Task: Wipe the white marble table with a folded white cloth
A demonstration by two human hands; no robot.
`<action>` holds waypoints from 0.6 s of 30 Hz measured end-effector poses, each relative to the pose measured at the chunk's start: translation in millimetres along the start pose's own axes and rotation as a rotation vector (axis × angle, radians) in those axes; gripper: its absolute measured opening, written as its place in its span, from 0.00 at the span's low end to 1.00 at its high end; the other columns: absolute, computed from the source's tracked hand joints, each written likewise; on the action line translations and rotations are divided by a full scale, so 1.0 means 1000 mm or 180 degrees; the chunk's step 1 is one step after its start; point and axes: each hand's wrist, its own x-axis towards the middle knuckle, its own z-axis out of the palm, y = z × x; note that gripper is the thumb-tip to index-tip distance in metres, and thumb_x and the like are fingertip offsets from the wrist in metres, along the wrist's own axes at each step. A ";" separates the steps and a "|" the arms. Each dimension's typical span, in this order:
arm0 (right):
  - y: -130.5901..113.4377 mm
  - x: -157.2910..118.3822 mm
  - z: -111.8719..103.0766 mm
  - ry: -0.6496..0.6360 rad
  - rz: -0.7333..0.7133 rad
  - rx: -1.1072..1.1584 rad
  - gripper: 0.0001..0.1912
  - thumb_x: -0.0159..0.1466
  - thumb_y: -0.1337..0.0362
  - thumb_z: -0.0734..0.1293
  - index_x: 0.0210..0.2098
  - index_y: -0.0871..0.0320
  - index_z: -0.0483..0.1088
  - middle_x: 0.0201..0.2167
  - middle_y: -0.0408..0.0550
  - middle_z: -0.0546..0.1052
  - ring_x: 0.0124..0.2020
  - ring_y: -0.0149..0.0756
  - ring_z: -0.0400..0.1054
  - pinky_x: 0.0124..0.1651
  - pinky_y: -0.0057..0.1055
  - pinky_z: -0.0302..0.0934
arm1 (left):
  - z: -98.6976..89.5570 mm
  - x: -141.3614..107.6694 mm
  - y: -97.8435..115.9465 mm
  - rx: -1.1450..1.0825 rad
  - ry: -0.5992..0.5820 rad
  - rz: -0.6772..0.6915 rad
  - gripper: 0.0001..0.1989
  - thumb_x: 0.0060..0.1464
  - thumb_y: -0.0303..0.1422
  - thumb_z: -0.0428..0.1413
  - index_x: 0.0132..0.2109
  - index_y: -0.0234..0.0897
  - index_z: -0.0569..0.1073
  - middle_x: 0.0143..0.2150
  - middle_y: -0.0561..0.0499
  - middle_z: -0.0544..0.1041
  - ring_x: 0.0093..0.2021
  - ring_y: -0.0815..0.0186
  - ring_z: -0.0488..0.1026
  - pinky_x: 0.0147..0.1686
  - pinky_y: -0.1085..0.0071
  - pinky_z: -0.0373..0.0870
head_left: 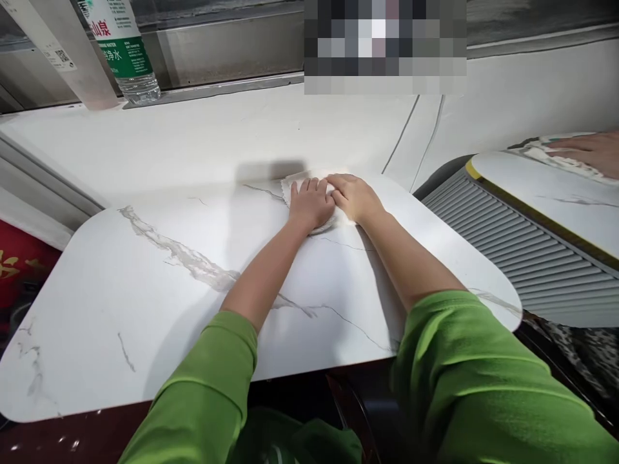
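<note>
A pale cloth [294, 184] lies on the white marble-patterned tabletop [164, 309], near its back edge. My left hand [311, 205] presses flat on the cloth with its fingers spread a little. Beside it, touching it, my right hand [356, 196] rests palm down at the cloth's right part, fingers stretched toward the left hand. Much of the cloth is hidden beneath both hands.
On the back ledge stand a green-labelled water bottle [126, 58] and a translucent cylinder [72, 58]. Two thin cables run down the white wall [217, 129]. At the right, another person's hand [592, 151] rests on a cloth over a second white top [570, 200] with ribbed sides.
</note>
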 end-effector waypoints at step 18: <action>-0.025 -0.195 -0.093 -0.0352 -0.0143 -0.0031 0.28 0.67 0.61 0.51 0.61 0.61 0.68 0.64 0.56 0.69 0.67 0.45 0.60 0.70 0.49 0.53 | 0.010 -0.158 0.115 0.0451 -0.0015 0.0653 0.31 0.68 0.38 0.39 0.69 0.18 0.57 0.72 0.32 0.57 0.72 0.45 0.51 0.70 0.41 0.47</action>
